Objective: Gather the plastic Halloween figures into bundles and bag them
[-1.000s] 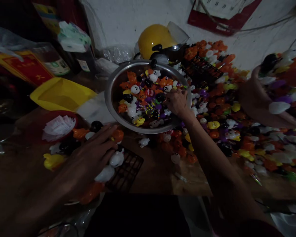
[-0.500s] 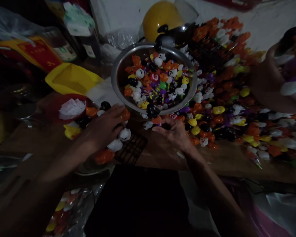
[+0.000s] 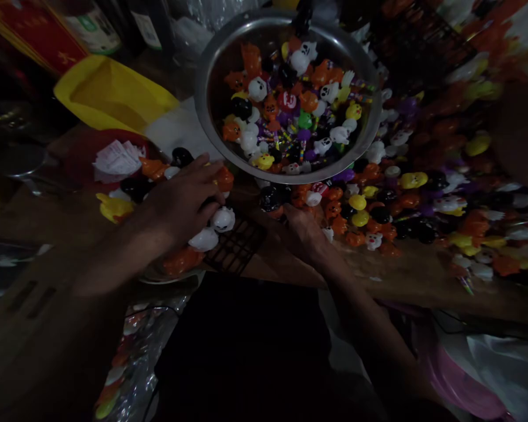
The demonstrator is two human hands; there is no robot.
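Observation:
My right hand (image 3: 305, 231) is closed, pinching a small pumpkin figure with a black top (image 3: 270, 199) just below the basin's front rim. Part of the figure's orange body is hidden by my fingers. At the left, my left hand (image 3: 187, 196) lies over a small heap of plastic figures, its thumb apart from its bent fingers. An orange figure (image 3: 224, 179) is by its fingertips. A white ghost-like figure (image 3: 223, 219) and a plain white one (image 3: 203, 239) lie below the thumb. The steel basin (image 3: 206, 126) holds many Halloween figures and striped sticks.
Loose figures (image 3: 374, 240) cover the table right of the basin. A black plastic grid (image 3: 235, 246) lies between my hands. A yellow tray (image 3: 114, 97) and a red dish (image 3: 81, 161) with paper slips (image 3: 118, 161) stand at the left. A pink tub (image 3: 457, 381) is below the table.
The view has tipped down and closer to the basin. My right hand has turned the pumpkin figure, so its black top now faces me. My left hand stays over the left heap.

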